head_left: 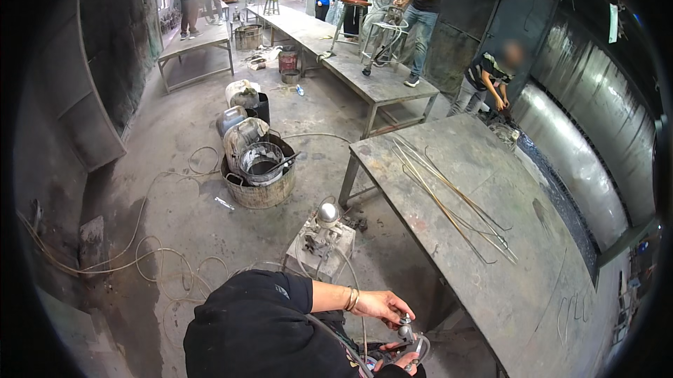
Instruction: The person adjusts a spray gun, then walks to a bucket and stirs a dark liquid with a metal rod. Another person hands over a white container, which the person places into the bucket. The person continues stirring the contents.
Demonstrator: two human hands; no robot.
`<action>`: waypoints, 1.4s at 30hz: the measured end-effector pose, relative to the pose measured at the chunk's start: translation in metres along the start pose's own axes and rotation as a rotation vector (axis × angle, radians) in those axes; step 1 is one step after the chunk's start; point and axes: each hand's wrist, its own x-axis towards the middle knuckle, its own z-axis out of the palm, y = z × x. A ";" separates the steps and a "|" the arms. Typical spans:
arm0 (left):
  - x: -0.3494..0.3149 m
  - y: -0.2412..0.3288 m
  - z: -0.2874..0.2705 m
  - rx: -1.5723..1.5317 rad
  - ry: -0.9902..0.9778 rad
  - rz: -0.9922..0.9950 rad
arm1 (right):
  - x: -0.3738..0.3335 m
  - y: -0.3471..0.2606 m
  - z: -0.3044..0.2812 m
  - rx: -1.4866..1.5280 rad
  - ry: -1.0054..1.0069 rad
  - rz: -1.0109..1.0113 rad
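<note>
Near the bottom edge, my left hand [381, 305], below two bangles on the wrist, reaches in from the left. Its thumb and fingers close on the small metal top of a grey spray gun [406, 331]. Lower down, my right hand [405, 361] grips the same tool around its lower part, partly cut off by the frame edge and my dark clothing. A grey hose curves close by the tool. Left of the large metal table [449, 189], a box-like block [334, 243] carries a shiny round metal pot [327, 214] with thin hoses.
Long bent metal rods [449, 196] and small wire hooks [576, 309] lie on the table. A wide tub [261, 194] holds a paint-smeared bucket and jugs. Loose hoses [165, 252] trail over the floor. Farther off are a long bench [315, 38] and several people, one bending at the right.
</note>
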 end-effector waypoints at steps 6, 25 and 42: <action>-0.003 0.011 -0.004 0.001 -0.084 -0.018 | -0.026 -0.042 0.026 -0.133 0.093 0.090; -0.004 0.026 -0.005 0.083 -0.120 -0.144 | -0.018 -0.007 0.006 0.040 -0.215 -0.096; -0.009 0.038 -0.005 0.178 -0.240 0.029 | -0.027 -0.030 0.015 0.105 -0.237 -0.154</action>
